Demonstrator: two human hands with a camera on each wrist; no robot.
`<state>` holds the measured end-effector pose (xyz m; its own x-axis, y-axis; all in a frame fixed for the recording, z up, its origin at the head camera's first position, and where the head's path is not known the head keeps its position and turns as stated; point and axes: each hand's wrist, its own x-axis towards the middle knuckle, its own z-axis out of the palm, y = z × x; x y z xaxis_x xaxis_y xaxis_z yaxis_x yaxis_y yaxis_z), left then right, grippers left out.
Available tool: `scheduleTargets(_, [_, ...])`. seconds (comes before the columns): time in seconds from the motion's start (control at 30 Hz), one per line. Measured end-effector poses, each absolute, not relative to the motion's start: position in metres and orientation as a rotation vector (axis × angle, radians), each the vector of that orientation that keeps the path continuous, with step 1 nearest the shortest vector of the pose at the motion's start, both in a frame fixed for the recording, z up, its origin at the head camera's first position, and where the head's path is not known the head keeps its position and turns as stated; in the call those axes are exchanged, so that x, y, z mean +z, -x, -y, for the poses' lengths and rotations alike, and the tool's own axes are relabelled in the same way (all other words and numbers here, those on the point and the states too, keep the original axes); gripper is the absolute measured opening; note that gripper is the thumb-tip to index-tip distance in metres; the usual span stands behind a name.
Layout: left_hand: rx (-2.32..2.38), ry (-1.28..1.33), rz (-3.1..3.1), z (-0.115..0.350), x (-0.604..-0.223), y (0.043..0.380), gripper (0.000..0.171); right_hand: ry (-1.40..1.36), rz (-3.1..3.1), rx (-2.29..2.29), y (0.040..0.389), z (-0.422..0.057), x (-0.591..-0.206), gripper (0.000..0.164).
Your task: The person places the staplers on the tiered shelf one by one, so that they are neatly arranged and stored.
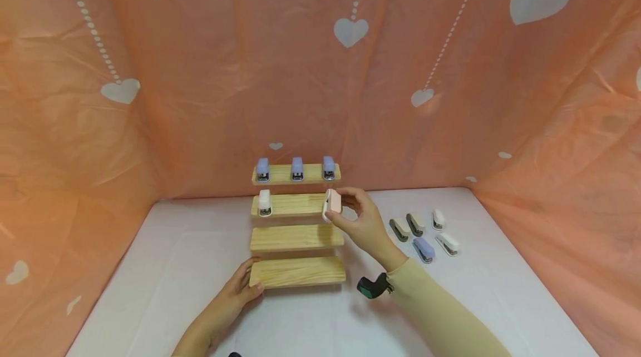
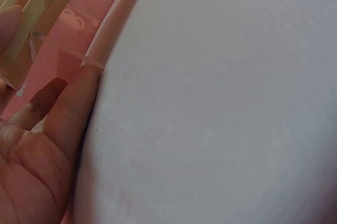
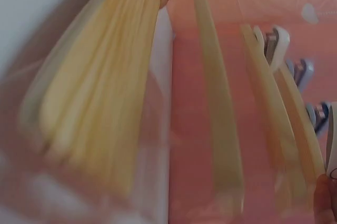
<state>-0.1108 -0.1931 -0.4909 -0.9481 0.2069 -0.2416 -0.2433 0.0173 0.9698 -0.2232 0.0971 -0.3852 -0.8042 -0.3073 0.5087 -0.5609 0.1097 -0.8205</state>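
A tiered rack with wooden shelves and clear side supports stands on the table. My left hand holds the left end of its lowest shelf, thumb at the front edge; the left wrist view shows fingers against the clear support. At the right end of the second shelf from the top, my right hand pinches a small pink-and-white stapler between thumb and fingers. Whether the stapler touches the shelf I cannot tell. A white stapler stands at that shelf's left end. Purple staplers stand along the top shelf.
Right of the rack lie several loose staplers: beige ones, white ones and a purple one. An orange curtain with white hearts hangs behind and at the sides of the white table.
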Motion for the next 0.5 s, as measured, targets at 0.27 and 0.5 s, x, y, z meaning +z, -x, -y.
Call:
scheduleTargets(0.27, [2.013,0.011,-2.000,0.194,-0.493,0.111,0.070,-0.923,2.215,1.733,0.245,-0.064,-0.397,0.048])
scheduleTargets(0.5, [2.018,0.008,-1.998,0.193,-0.493,0.110,0.070,-0.901,2.336,1.568,0.251,-0.048,-0.395,0.050])
